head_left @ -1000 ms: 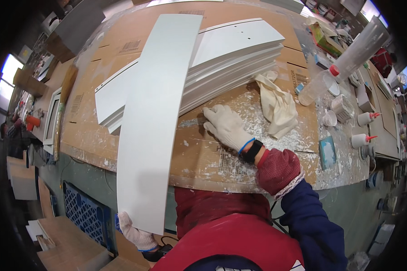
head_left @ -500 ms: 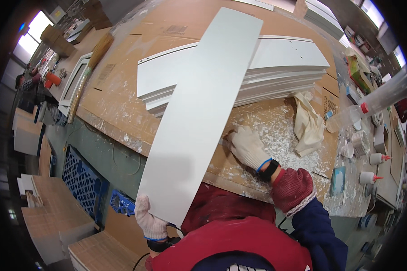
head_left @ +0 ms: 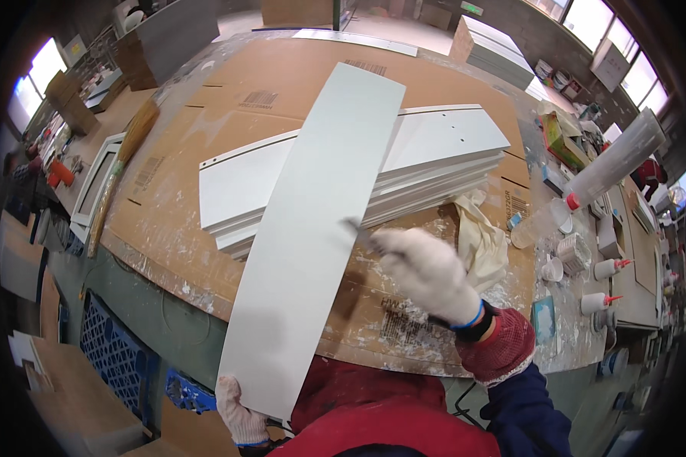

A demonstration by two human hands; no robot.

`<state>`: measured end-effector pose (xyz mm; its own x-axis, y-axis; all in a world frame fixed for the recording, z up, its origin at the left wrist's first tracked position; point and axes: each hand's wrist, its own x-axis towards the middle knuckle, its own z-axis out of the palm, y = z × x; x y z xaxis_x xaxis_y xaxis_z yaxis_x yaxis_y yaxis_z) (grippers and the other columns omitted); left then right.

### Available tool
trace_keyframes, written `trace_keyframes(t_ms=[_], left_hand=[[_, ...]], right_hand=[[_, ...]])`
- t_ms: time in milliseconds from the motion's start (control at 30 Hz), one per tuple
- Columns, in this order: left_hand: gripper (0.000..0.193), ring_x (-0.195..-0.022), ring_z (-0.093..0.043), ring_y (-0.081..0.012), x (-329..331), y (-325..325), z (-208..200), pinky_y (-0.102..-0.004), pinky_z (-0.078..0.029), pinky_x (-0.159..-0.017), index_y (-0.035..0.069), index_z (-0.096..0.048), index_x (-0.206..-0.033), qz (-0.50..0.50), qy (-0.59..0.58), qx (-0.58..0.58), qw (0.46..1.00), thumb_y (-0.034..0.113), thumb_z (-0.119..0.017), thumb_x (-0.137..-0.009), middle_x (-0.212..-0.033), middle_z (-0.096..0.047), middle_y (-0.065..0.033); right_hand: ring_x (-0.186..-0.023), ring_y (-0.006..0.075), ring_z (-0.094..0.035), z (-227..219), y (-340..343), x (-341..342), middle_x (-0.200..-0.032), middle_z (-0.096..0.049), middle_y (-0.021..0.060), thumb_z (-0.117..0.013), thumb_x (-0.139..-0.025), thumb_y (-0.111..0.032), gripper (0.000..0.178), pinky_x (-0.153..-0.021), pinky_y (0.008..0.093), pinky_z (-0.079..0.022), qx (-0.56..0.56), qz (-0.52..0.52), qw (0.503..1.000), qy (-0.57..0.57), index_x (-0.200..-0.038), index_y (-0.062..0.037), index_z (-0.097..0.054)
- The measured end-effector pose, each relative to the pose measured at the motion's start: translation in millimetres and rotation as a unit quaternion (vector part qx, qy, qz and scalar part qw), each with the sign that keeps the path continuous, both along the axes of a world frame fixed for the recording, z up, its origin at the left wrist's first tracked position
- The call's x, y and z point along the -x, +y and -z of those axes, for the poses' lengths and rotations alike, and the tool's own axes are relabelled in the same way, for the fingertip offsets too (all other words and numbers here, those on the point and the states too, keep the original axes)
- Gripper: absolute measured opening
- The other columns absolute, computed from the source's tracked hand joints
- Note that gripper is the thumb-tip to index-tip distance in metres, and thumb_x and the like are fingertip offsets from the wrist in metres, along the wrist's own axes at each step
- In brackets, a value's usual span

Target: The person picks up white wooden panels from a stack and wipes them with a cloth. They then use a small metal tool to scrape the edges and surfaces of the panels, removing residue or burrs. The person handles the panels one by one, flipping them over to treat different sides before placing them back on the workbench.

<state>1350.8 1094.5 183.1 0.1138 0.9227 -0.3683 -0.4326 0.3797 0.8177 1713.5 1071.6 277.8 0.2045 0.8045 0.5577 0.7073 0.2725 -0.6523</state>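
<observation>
A long white panel (head_left: 312, 190) lies slantwise across a stack of white boards (head_left: 442, 145), its near end reaching my body. At that end's left corner, my left hand (head_left: 240, 415), in a white knit glove, is closed on the panel's edge. My right hand (head_left: 427, 274), gloved alike and slightly blurred, is closed round a small dark thin tool (head_left: 367, 238). The tool's tip is at the panel's right edge; its exact kind is smeared by motion, and whether it touches the panel I cannot tell.
Cardboard (head_left: 183, 228) covers the table, strewn with white flakes. A cream cloth (head_left: 480, 244) lies right of the stack. Farther right stand a clear plastic bottle (head_left: 533, 227) and white squeeze bottles (head_left: 596, 303) with red tips. A brush broom (head_left: 122, 164) lies along the left edge.
My right hand has come up off the flake-strewn cardboard with the dark tool now showing in it. My left hand keeps its hold on the panel. The whole view has shifted.
</observation>
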Motion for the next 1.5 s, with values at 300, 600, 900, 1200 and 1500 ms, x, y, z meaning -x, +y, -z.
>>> trace_keyframes(t_ms=[300, 600, 900, 1200, 1500], left_hand=[[0.046, -0.114, -0.055, -0.0355, 1, 4, -28, -0.0480, -0.048, -0.095, -0.007, -0.043, -0.130, -0.046, 0.037, 0.047, 0.997, 0.020, -0.052, -0.094, -0.126, -0.053, -0.0261], [0.059, -0.121, -0.050, -0.0383, 44, 11, -11, -0.0507, -0.045, -0.099, -0.005, -0.032, -0.139, 0.009, -0.042, 0.117, 0.992, 0.027, -0.052, -0.094, -0.136, -0.044, -0.0281], [0.067, -0.120, -0.052, -0.0371, 32, 10, -20, -0.0493, -0.045, -0.098, -0.008, -0.033, -0.138, 0.015, -0.002, 0.068, 0.998, 0.034, -0.055, -0.091, -0.135, -0.046, -0.0271], [0.052, -0.099, -0.062, -0.0316, 13, 5, -30, -0.0423, -0.053, -0.081, -0.010, -0.047, -0.124, -0.069, 0.092, 0.028, 0.993, 0.027, -0.057, -0.090, -0.116, -0.059, -0.0246], [0.037, -0.089, -0.063, -0.0205, -2, 10, -41, -0.0322, -0.055, -0.073, -0.008, -0.054, -0.108, -0.044, 0.138, -0.072, 0.987, 0.027, -0.053, -0.095, -0.100, -0.062, -0.0138]], right_hand=[[-0.074, 0.0210, -0.062, 1, 42, 48, -0.077, -0.058, 0.0029, -0.056, -0.082, -0.018, 0.013, -0.063, 0.0311, -0.050, 0.091, -0.147, 0.929, -0.327, -0.093, -0.0110, -0.057], [-0.074, 0.0288, -0.064, -22, 90, -88, -0.083, -0.063, 0.0130, -0.058, -0.085, -0.010, 0.014, -0.068, 0.0370, -0.053, 0.189, 0.080, 0.961, -0.188, -0.099, -0.0073, -0.062], [-0.073, 0.0169, -0.063, -33, 107, -177, -0.085, -0.066, 0.0143, -0.056, -0.090, -0.010, 0.016, -0.066, 0.0304, -0.051, 0.108, 0.346, 0.922, -0.140, -0.102, -0.0002, -0.059], [-0.071, 0.0226, -0.063, -12, 88, -108, -0.077, -0.062, 0.0099, -0.058, -0.085, -0.005, 0.011, -0.064, 0.0323, -0.051, 0.136, -0.006, 0.973, -0.185, -0.096, -0.0067, -0.059], [-0.088, 0.0330, -0.063, -50, 102, -197, -0.095, -0.064, 0.0168, -0.055, -0.092, -0.021, 0.020, -0.077, 0.0388, -0.049, 0.191, 0.361, 0.893, -0.191, -0.104, -0.0057, -0.060]])
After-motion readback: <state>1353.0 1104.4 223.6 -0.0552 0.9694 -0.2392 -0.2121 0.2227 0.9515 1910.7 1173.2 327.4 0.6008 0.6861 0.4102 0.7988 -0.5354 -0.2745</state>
